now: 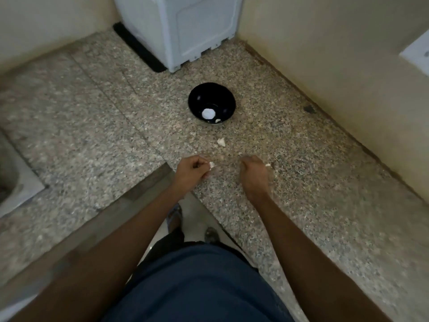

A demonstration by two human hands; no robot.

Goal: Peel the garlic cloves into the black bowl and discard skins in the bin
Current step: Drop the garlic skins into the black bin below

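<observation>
Both my forearms reach to 12 o'clock over the speckled counter [92,126]. My left hand [191,169] curls its fingers, pinching a small white garlic piece [211,165] at its 3 o'clock side. My right hand [254,173] is curled on another white scrap [267,165] at its 2 o'clock; its long axis is too blurred to tell. A loose skin [221,142] lies at 12 o'clock between the hands. Beyond it, the black bowl [211,98] holds a round white bulb [208,113].
</observation>
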